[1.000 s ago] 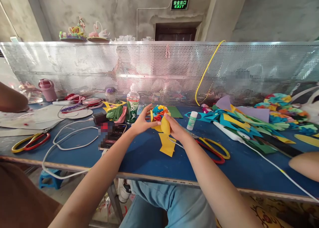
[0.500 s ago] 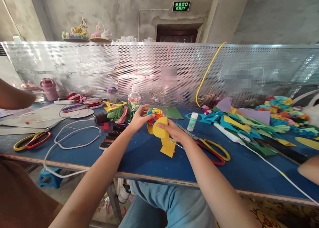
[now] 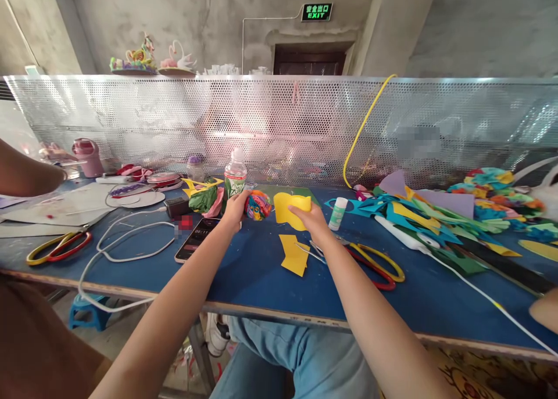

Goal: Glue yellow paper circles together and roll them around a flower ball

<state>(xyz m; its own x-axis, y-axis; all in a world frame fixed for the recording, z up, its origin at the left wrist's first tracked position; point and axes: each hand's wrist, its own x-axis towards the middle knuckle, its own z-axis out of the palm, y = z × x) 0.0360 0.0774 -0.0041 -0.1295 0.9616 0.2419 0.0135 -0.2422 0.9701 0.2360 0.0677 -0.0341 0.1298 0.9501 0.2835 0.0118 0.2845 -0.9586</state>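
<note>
My left hand [image 3: 236,209] is closed around a multicoloured paper flower [image 3: 257,205], held just above the blue table [image 3: 261,277]. To its right, my right hand [image 3: 308,219] pinches a curved yellow foam piece [image 3: 291,209] by its lower edge; the piece stands apart from the flower. A yellow foam offcut [image 3: 293,254] lies on the table under my right wrist. Scissors with yellow and red handles [image 3: 370,261] lie just right of that forearm.
A drink bottle [image 3: 234,176], a phone [image 3: 197,237], a white cable [image 3: 126,249] and a second pair of scissors [image 3: 56,247] lie to the left. A glue stick [image 3: 336,212], coloured foam scraps [image 3: 418,213] and paper flowers [image 3: 492,184] lie right. A perforated metal screen [image 3: 279,126] backs the table. Other people's arms [image 3: 26,175] show at both edges.
The yellow piece, earlier pressed against the flower, has come away: my right hand lifted it to the right, while my left hand closed round the flower.
</note>
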